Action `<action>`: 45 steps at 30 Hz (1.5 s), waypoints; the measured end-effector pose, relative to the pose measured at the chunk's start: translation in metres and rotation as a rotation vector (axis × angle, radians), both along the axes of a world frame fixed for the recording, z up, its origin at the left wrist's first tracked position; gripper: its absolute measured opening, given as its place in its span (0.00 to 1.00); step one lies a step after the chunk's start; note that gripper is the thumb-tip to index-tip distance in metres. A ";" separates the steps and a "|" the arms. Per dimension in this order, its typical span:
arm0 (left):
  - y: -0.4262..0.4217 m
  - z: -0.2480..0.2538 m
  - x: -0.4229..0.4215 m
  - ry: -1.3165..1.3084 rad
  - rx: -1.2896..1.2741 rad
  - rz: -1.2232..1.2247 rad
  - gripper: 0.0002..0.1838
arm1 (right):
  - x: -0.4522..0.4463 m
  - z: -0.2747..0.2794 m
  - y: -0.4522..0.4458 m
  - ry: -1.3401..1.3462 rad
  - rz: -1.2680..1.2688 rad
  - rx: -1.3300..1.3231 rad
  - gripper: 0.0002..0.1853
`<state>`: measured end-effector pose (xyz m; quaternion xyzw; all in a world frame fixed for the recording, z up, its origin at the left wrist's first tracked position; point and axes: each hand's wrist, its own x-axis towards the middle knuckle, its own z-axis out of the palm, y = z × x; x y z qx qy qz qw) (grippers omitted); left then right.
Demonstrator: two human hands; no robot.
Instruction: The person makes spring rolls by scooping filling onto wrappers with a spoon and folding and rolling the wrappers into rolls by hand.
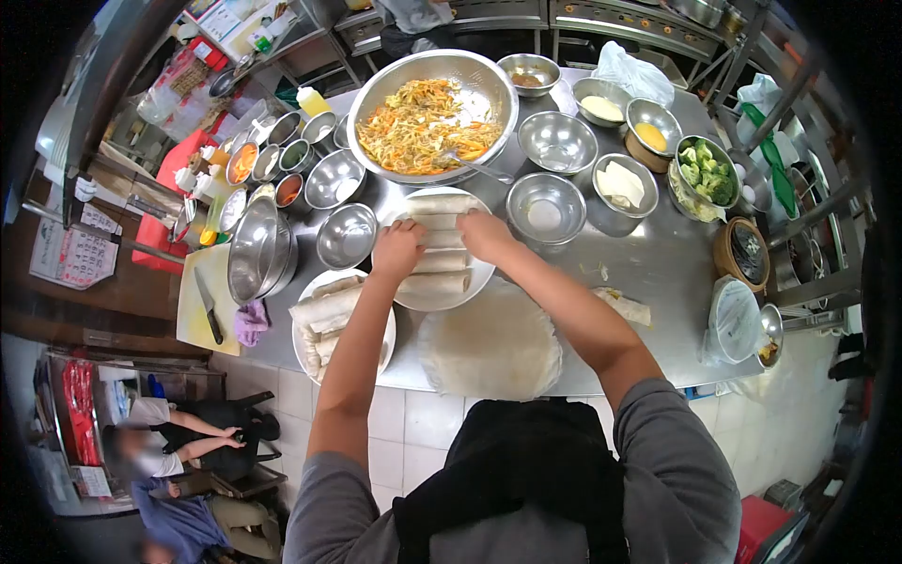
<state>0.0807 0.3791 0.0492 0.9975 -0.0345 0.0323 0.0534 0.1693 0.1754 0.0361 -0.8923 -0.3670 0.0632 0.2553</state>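
Observation:
Both my hands reach over a white plate (pixel 479 278) with several pale, uncooked spring rolls (pixel 435 282) lying side by side. My left hand (pixel 398 249) has its fingers closed at the left end of one spring roll (pixel 442 239). At the right end of that same roll, my right hand (pixel 485 236) is closed too. The fingertips are partly hidden. Nearer to me lies a stack of thin round wrappers (pixel 490 340). Under my left forearm, a second white plate (pixel 389 344) holds more rolls. One filled roll (pixel 624 307) rests alone on the steel table to the right.
Beyond the plate stands a big steel bowl (pixel 508 114) of shredded vegetable filling with a spoon (pixel 484 169). Steel bowls (pixel 545 209) crowd both sides. A knife (pixel 208 305) lies on a cutting board (pixel 193 324) at left. Two people (pixel 178 508) sit at lower left.

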 end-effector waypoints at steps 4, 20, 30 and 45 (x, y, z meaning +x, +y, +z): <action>-0.001 -0.001 0.003 0.020 0.046 -0.038 0.20 | -0.011 -0.021 -0.005 0.109 -0.051 0.116 0.14; 0.004 0.001 0.009 0.059 -0.013 -0.044 0.24 | -0.023 -0.047 0.016 0.146 -0.212 0.191 0.14; 0.006 0.004 0.004 0.052 0.018 -0.087 0.23 | -0.036 -0.027 0.019 0.353 -0.349 0.350 0.13; 0.007 0.001 0.002 -0.102 -0.079 0.000 0.18 | -0.019 -0.034 0.012 0.076 -0.392 0.396 0.17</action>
